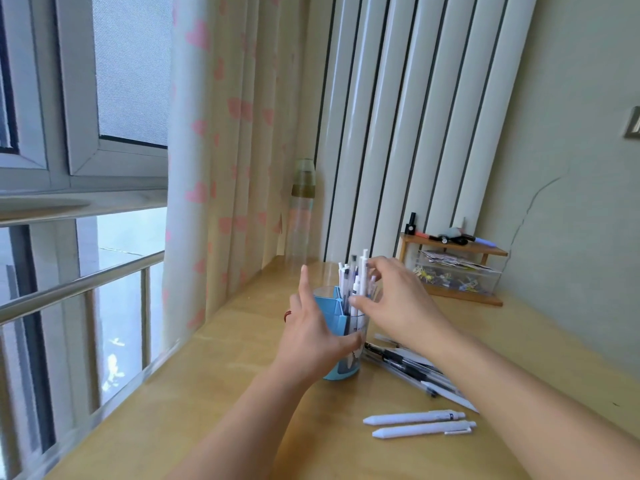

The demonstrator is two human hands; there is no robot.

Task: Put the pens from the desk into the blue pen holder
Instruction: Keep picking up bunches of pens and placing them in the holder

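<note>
Wooden desk [242, 393] by window. Left hand [311, 337] grips blue pen holder [341, 362] at its side; right hand [398, 303] pinches white pens [360, 282] standing in it. Loose pens [412, 368] lie just right; two white pens [419, 424] nearer.

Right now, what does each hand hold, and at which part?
The left hand holds the blue pen holder by its side wall. The right hand grips the white pens standing in it, around their upper shafts.

Soft window [104, 98] daylight, wide-angle edge distortion
</note>
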